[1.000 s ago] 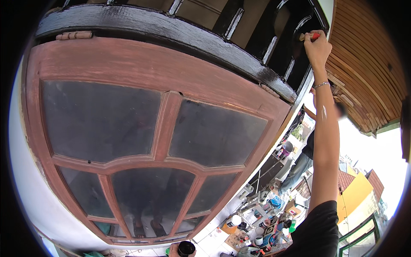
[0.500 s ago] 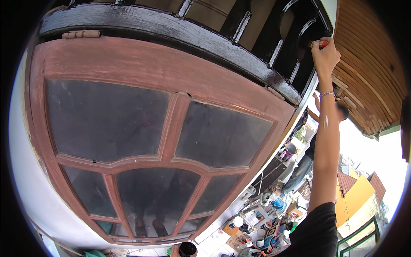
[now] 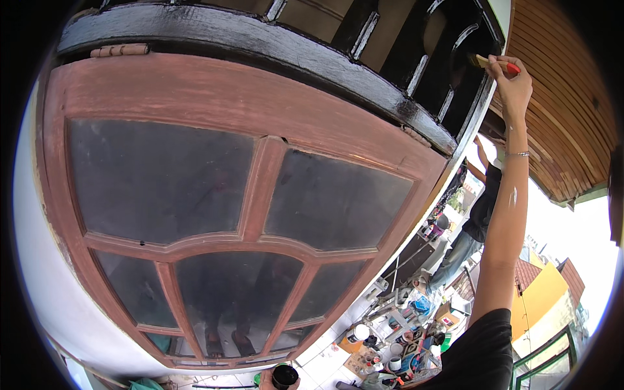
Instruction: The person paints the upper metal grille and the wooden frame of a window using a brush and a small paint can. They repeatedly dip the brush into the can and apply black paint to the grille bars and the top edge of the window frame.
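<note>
My right arm is raised, and my right hand (image 3: pixel 513 91) is closed around a paintbrush (image 3: pixel 482 61) with a red-tipped handle. The bristles are against or close to the dark painted wooden grille (image 3: pixel 465 71) above the door; contact is hard to tell. Low at the bottom edge, my left hand (image 3: pixel 266 381) holds a small round container (image 3: pixel 285 376) with a black inside, seen from above. Between my hands stands a reddish-brown wooden door (image 3: pixel 156 81) with several dark glass panes. A black, glossy, streaked beam (image 3: pixel 214 34) runs above it.
Tins, tubs and tools crowd the floor to the lower right, among them a white bucket (image 3: pixel 359 334) and a cardboard box (image 3: pixel 448 316). Another person (image 3: pixel 480 211) in dark top and jeans stands beyond my arm, arm raised. A slatted wooden ceiling (image 3: pixel 559 110) hangs at upper right.
My right hand has shifted right and slightly down with the paintbrush, whose handle now shows more. The other person is less covered by my arm. My left hand stays with the container.
</note>
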The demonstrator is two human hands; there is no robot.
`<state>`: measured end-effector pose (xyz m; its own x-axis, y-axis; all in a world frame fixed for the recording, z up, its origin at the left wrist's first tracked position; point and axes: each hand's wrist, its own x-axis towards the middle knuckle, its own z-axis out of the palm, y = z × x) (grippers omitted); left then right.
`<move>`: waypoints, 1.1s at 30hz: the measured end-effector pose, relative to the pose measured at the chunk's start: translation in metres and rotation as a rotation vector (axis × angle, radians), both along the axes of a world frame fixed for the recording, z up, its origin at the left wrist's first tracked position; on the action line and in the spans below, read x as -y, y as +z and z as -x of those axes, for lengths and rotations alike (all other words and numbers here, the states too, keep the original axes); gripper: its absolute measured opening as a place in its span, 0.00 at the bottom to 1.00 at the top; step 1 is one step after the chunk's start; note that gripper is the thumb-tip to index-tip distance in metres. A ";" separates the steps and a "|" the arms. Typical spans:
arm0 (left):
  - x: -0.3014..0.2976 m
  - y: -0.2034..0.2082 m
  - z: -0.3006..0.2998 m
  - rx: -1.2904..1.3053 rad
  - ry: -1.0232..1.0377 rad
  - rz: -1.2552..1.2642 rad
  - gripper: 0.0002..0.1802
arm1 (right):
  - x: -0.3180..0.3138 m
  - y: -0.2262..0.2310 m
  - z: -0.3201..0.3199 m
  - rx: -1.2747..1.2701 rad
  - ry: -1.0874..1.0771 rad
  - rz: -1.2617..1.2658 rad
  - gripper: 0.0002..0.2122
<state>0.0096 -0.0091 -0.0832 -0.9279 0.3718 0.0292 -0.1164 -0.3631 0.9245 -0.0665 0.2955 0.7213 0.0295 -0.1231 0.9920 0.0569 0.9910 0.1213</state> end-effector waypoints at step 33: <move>-0.013 -0.067 -0.020 0.278 -0.084 -0.245 0.33 | -0.001 0.009 0.062 -0.007 -0.305 -0.235 0.11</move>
<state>0.0294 0.0036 -0.1504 -0.8796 0.4598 -0.1221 -0.3891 -0.5478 0.7406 -0.1283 0.2964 0.7302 -0.0368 -0.3518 0.9354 0.3461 0.8736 0.3422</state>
